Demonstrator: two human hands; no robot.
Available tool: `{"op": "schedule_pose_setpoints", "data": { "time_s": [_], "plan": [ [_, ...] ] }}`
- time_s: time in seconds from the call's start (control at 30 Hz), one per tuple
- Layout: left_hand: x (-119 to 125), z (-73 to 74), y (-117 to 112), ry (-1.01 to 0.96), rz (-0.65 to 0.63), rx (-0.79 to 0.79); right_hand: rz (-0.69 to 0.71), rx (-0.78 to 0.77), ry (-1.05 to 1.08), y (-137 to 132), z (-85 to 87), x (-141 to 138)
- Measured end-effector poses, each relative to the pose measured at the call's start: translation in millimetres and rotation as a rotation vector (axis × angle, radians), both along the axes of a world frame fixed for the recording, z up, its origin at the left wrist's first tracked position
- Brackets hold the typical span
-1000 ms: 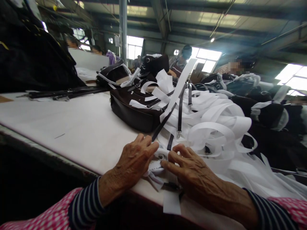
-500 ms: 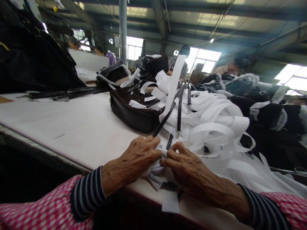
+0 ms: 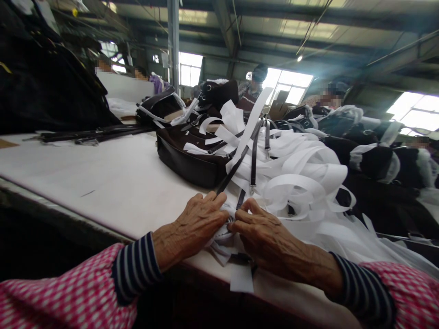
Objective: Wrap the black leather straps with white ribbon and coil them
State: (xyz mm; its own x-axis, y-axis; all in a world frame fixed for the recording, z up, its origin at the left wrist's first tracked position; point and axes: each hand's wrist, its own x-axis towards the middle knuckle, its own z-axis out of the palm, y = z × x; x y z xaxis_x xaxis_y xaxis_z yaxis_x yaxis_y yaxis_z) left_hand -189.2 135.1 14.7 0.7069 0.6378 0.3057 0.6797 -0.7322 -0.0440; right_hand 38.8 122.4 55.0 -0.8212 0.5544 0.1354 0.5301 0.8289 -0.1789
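My left hand (image 3: pixel 195 224) and my right hand (image 3: pixel 270 235) meet near the table's front edge. Both have fingers closed on a bunched piece of white wrapping (image 3: pixel 223 235), the right one in a pinch. The fingers hide part of what lies inside it. A black strap (image 3: pixel 233 174) runs from above my left fingers up toward a pile of white strips (image 3: pixel 308 169). Just beyond my hands lies a dark bag (image 3: pixel 192 162) with white strips on top. A loose white strip end (image 3: pixel 242 278) hangs over the edge below my right hand.
Several black straps (image 3: pixel 85 135) lie on the white table (image 3: pixel 103 178) at the left. A large black bag (image 3: pixel 44 91) rises at the far left. Wrapped dark bags (image 3: pixel 370 153) are heaped at the right. Other people sit or stand farther back.
Both hands keep their hold on the white wrapping, with only slight finger movement. The view has shifted a little, and the tall white strip behind leans more to the right.
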Motion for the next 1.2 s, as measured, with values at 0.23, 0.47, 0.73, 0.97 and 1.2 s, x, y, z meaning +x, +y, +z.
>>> {"op": "schedule_pose_setpoints", "data": {
  "time_s": [0.23,0.47,0.73,0.97,1.2],
  "plan": [
    [11,16.0,6,0.124,-0.062,0.023,0.000,-0.009,-0.013,0,6.9,-3],
    [9,34.9,4,0.191,-0.179,0.103,-0.015,0.002,-0.005,1,5.0,-3],
    [2,44.2,19,0.174,-0.332,0.025,0.010,-0.010,0.034,0,8.2,-5],
    [8,35.4,20,0.211,-0.318,0.148,-0.026,0.061,-0.025,2,4.7,-3],
    [11,34.0,23,0.164,-0.234,-0.005,-0.077,0.029,-0.066,11,13.1,-3]
  ]
}}
